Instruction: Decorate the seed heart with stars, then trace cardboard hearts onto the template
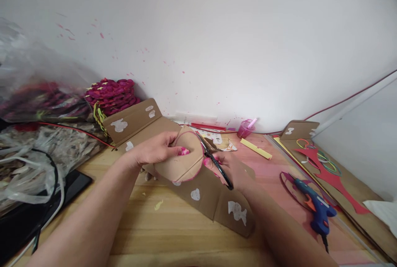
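Observation:
A piece of brown cardboard (178, 167), marked with a pinkish round outline, is gripped along its left side by my left hand (159, 150). My left thumb lies across its top face, and the fingers under it are hidden. Dark-handled scissors (214, 161) are closed in my right hand (228, 168), their blades at the right edge of the round outline. Below both hands a long folded cardboard sheet (198, 205) with torn white patches lies on the wooden table (145, 225).
To the right lie a blue glue gun (319, 211), a yellow strip (256, 149) and a red cutout (335, 180). A pink cup (245, 128) stands by the wall. Purple yarn braids (113, 95), plastic bags (37, 77) and cables (58, 176) crowd the left.

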A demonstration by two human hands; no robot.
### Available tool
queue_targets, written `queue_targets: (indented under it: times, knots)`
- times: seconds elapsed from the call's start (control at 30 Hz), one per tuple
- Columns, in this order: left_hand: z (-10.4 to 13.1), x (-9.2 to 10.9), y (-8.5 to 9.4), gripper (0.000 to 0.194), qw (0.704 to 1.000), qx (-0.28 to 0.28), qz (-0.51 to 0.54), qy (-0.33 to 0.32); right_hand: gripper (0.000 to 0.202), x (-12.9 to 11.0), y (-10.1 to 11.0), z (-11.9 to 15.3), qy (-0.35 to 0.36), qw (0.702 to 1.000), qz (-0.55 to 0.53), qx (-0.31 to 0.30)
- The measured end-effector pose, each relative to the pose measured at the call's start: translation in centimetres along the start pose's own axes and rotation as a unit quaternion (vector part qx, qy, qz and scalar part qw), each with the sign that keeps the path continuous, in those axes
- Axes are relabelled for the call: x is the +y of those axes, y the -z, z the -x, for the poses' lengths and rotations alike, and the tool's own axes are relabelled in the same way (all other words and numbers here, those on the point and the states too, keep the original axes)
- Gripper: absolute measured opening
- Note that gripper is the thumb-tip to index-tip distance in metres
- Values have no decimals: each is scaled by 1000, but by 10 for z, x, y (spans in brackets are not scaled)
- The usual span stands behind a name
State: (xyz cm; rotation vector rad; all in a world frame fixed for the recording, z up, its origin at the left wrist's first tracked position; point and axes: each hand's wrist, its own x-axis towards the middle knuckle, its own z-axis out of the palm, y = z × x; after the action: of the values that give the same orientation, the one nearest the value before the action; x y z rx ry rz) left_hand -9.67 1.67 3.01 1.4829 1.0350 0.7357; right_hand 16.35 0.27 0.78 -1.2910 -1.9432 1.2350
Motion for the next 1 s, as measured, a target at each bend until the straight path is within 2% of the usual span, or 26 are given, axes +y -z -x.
queue_targets:
  times: [0.1,0.17,0.2,0.3,0.43,0.53,0.6,0.7,0.83,1.0]
  knots:
    - [-8,-4,2,37,986,144,72,-36,49,2,0,-4,-39,995,-79,48]
    - [-17,-8,-4,43,954,222,192,-63,53,1,1,-8,-42,989,-110,85]
    - [-22,-9,-10,47,933,239,263,-64,55,0,2,-9,-39,987,-118,102]
    - [-31,-14,-43,51,874,235,424,-28,59,1,0,-14,-33,978,-147,141]
    - [-31,-19,-87,48,846,250,472,1,56,7,-12,-14,-24,975,-171,143]
    - [-30,-19,-99,50,828,313,466,-11,50,9,-19,-10,-12,977,-176,121]
    - [-30,-17,-100,52,825,331,458,-29,47,8,-20,-8,-1,977,-179,111]
    - [-30,-16,-99,55,837,324,438,-54,48,4,-17,-6,6,977,-182,111]
    - [-28,-16,-100,57,851,310,418,-61,51,1,-13,-5,6,978,-177,113]
    - [-27,-15,-99,61,852,316,413,-64,52,6,-12,-5,10,982,-151,117]
